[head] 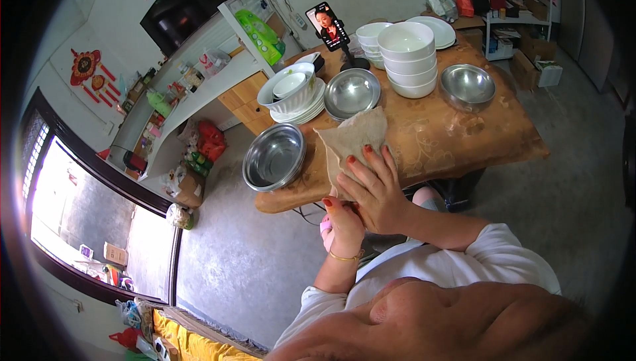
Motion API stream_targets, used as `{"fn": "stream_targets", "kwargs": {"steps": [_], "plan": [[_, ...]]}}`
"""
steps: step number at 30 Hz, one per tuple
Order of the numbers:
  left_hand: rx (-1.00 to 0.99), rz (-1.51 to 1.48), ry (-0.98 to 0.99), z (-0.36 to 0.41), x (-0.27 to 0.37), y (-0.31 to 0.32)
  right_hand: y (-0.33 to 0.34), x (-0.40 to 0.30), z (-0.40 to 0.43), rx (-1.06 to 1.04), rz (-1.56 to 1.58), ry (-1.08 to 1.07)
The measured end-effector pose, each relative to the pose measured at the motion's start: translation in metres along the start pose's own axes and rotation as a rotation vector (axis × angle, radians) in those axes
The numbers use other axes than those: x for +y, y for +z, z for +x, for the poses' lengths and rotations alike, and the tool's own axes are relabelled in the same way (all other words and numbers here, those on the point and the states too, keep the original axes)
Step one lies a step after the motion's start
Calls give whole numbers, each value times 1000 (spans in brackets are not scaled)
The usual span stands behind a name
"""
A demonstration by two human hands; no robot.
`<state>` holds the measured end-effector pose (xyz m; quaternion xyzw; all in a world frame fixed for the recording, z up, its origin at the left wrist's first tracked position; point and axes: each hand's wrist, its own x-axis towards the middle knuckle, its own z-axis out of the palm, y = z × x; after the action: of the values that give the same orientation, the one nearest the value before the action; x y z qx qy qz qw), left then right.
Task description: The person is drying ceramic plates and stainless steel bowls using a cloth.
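Note:
A beige cloth [355,137] hangs spread over the near edge of the table. My left hand [345,224] grips its lower end, thumb up, with a gold bangle at the wrist. My right hand [375,189] lies over the cloth with fingers stretched along it, holding it against the left hand; the palms are hidden. Left of the cloth sit nested steel bowls [275,157]. Just beyond it is another group of steel basins [353,90]. A tall stack of white bowls [410,62] and a single-looking steel bowl [468,85] stand farther right.
The table [497,135] wears a brown cover. A fluted white bowl [285,92] holding smaller ones rests on stacked plates [305,112]. A phone [328,27] on a stand, smaller bowls [370,38] and white plates [435,30] are at the back. A cabinet [243,95] stands left.

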<state>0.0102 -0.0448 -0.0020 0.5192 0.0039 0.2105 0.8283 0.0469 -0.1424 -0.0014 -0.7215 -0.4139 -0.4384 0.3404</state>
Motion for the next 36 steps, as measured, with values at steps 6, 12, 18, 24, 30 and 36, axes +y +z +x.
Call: {"fn": "stream_targets", "kwargs": {"steps": [6, 12, 18, 24, 30, 36], "plan": [[-106, 325, 173, 2, 9, -12, -14, 13, 22, 10, 179, 108], [-228, 463, 247, -10, 25, -7, -23, 45, 32, -33, 592, 411], [-173, 7, 201, -18, 44, 0, -8, 80, 19, -159, 1271, 852], [-94, -256, 203, -14, 32, -2, -7, 68, 17, 22, 1888, 1123], [-93, -260, 385, -11, 26, 17, -4, 35, 17, 228, 2148, 1169], [-90, 87, 557, -11, -7, 3, 12, 21, -4, 207, 2339, 1008]]}}
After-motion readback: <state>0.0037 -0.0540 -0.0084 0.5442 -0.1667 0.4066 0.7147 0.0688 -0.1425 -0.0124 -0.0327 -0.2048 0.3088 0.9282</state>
